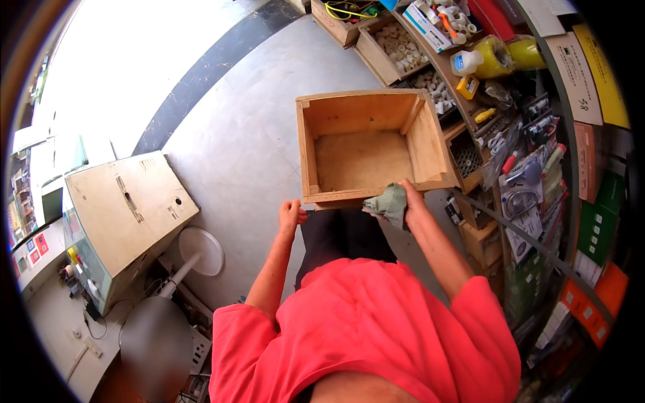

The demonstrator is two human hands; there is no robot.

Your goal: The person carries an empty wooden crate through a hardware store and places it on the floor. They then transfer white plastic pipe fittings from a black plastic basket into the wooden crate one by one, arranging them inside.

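Note:
A wooden box (373, 196), open at the top with bare wood inside, is in front of my legs. My right hand (414, 201) grips a crumpled grey-green cloth (390, 204) at the box's near rim, right of its middle. Part of the cloth hangs below that rim. Just off the near left corner of the box is my left hand (291, 214), its fingers curled in a loose fist and nothing visible in them. What bears the box's weight is hidden from above.
Shelving on the right holds wooden drawers of white pipe fittings (400, 48), yellow rolls (494, 56) and packaged hardware (521, 199). Left stand a cream cabinet (146, 186) with a glass front and a round white stand base (201, 251). Pale floor (237, 131) lies beyond.

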